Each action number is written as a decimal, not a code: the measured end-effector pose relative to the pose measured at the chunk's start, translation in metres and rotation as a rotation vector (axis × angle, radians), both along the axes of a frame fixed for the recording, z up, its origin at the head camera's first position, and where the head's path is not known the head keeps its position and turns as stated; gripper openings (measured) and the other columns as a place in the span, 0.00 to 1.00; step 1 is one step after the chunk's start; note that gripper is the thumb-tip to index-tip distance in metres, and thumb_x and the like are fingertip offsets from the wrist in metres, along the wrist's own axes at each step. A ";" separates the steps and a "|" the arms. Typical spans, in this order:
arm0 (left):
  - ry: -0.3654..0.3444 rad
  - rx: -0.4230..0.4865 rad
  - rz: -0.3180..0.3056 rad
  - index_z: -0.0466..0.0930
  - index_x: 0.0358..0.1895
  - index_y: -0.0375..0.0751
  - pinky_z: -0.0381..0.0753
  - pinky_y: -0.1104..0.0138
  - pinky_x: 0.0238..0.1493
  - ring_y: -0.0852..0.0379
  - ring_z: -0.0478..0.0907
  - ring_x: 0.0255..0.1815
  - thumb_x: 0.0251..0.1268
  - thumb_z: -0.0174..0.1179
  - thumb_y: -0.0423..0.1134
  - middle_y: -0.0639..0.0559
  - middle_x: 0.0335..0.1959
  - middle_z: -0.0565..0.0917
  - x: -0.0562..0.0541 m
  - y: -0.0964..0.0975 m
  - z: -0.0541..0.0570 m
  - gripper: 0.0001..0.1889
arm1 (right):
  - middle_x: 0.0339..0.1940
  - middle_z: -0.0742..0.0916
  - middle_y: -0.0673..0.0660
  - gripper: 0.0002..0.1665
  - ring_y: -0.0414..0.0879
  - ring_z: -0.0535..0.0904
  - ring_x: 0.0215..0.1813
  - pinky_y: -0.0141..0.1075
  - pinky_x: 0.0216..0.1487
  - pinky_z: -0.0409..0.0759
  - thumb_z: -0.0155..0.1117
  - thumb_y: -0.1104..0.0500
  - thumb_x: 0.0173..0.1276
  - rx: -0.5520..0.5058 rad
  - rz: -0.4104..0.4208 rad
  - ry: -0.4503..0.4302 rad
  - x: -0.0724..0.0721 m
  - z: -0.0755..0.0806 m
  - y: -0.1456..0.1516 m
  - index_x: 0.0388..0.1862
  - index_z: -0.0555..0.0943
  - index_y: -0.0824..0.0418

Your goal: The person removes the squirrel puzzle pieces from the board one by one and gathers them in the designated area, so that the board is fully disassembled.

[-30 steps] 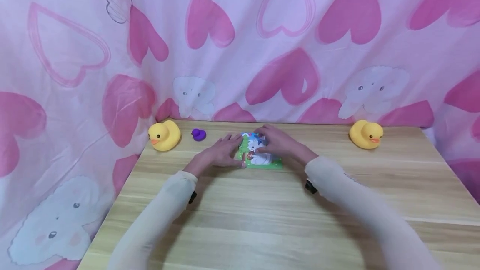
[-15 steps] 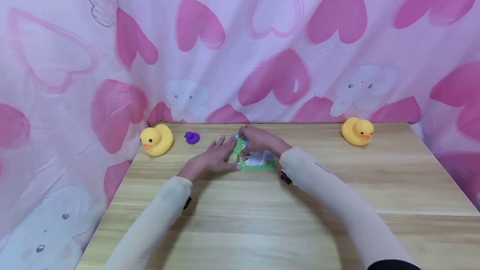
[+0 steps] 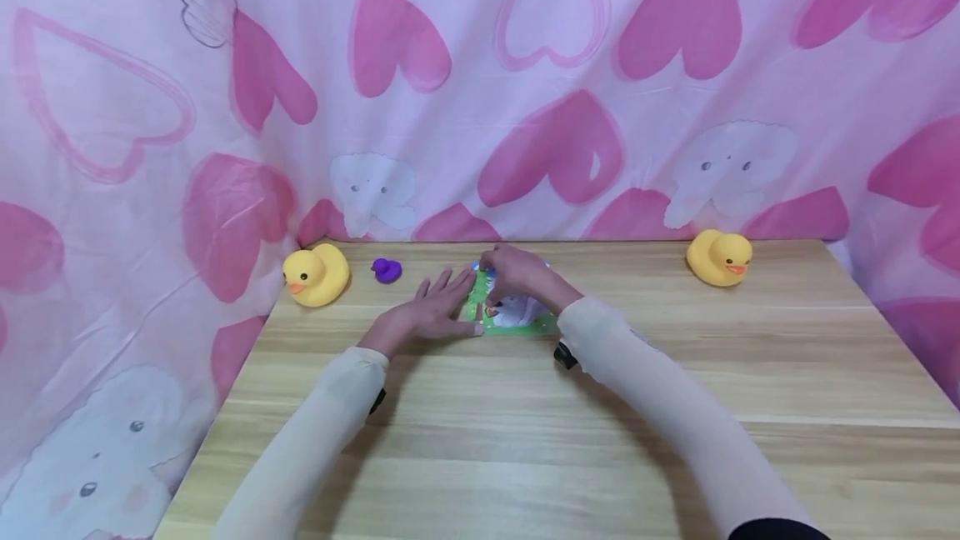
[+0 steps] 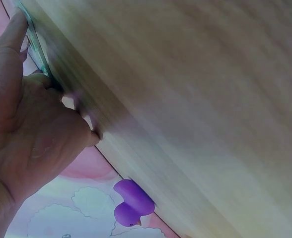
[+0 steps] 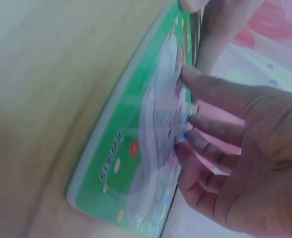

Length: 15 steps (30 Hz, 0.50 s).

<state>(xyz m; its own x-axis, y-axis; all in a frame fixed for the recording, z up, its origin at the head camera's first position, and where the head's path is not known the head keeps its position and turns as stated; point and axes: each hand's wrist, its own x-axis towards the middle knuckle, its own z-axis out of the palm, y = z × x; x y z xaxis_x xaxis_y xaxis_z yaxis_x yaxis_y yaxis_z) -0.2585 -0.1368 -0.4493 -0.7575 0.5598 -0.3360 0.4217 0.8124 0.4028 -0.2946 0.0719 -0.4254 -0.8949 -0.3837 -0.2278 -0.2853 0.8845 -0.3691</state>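
Picture board (image 5: 146, 148) is likely held steady by the left hand (image 3: 429, 315), fingers spread, but one cannot tell if the right hand (image 3: 521, 275) pinches anything

Soft shadows cross the table (image 3: 487, 432); wrist views look blurred.

You face two rounded yellow toy ducks (image 3: 317, 275) (image 3: 718, 258), eleven and one o'clock; one small purple duck (image 3: 387, 271), eleven; one flat green picture board (image 3: 519, 315), twelve.
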 end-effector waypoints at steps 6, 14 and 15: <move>0.008 0.007 -0.003 0.31 0.88 0.51 0.26 0.36 0.87 0.41 0.24 0.90 0.72 0.57 0.70 0.56 0.91 0.31 -0.002 0.003 -0.001 0.57 | 0.64 0.81 0.56 0.42 0.53 0.82 0.59 0.54 0.63 0.85 0.85 0.51 0.56 0.030 -0.011 0.010 0.002 0.003 0.001 0.70 0.81 0.55; 0.011 0.030 0.003 0.33 0.88 0.50 0.25 0.34 0.86 0.40 0.24 0.90 0.72 0.59 0.68 0.54 0.91 0.33 0.000 0.000 -0.001 0.57 | 0.73 0.79 0.59 0.41 0.56 0.81 0.66 0.58 0.69 0.82 0.84 0.53 0.56 0.029 0.049 0.002 -0.003 0.002 0.003 0.70 0.80 0.54; 0.012 0.032 0.005 0.33 0.88 0.49 0.25 0.35 0.86 0.41 0.24 0.90 0.72 0.60 0.68 0.54 0.91 0.33 0.000 -0.001 -0.002 0.57 | 0.73 0.79 0.59 0.41 0.56 0.81 0.67 0.58 0.69 0.82 0.84 0.53 0.56 0.025 0.056 0.003 -0.004 0.002 0.003 0.70 0.80 0.54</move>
